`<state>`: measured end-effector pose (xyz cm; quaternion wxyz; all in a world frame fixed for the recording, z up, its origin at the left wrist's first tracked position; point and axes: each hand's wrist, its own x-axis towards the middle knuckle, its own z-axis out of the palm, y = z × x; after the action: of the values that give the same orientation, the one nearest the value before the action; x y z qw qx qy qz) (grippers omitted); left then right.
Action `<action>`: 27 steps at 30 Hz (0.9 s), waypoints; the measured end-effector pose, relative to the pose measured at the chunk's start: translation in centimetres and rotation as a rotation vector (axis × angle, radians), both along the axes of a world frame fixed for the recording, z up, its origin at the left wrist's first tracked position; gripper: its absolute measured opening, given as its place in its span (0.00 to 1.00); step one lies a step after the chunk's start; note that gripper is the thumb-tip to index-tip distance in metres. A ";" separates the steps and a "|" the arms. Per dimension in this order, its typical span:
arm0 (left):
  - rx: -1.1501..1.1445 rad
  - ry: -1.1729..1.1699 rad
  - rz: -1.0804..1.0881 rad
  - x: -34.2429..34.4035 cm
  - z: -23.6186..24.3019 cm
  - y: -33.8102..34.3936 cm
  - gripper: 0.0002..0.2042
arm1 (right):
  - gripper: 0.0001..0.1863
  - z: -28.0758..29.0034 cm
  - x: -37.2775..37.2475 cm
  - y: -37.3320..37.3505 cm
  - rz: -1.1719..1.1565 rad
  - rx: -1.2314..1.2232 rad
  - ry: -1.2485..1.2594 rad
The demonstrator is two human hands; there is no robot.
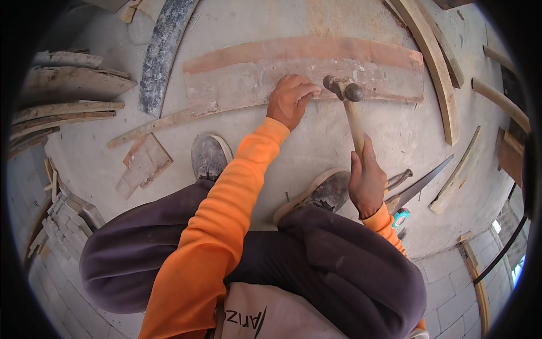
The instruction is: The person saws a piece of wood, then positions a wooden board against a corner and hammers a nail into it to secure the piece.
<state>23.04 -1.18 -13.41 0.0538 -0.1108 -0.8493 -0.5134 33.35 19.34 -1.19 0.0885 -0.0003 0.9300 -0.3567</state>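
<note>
A wide wooden board [237, 82], pale with a reddish band along its far side, lies across the floor in front of me. A narrow wooden strip [149, 127] runs out from its near left edge. My left hand [290, 100] rests at the board's near edge, thumb and fingers pinched together; whatever is between them is too small to make out. My right hand [368, 179] grips the wooden handle of a hammer [354, 120]. The hammer's rounded metal head is just right of my left fingertips, over the board's near edge.
By my right hand lie a handsaw [426, 182], a metal tool [399, 179] and a teal tape measure [400, 217]. A scrap of board [148, 161] sits near my left shoe. Curved planks [435, 62] lie right; stacked boards [73, 85] stand left.
</note>
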 end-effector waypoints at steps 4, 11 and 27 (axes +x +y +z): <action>-0.003 -0.017 -0.022 -0.5 0.3 0.2 0.06 | 0.28 -0.7 -0.2 0.9 -0.020 -0.029 -0.161; -0.019 -0.183 -0.174 -0.5 2.0 -1.4 0.13 | 0.28 -0.7 -0.2 0.4 -0.124 -0.010 -0.102; -1.127 -0.144 -0.427 -5.3 4.9 -8.6 0.70 | 0.27 -2.7 1.3 1.9 -0.126 -0.019 -0.152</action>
<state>17.70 -9.73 -8.47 -0.1751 -0.2549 -0.9509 0.0098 34.63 21.25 -3.92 0.1361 0.0845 0.9154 -0.3694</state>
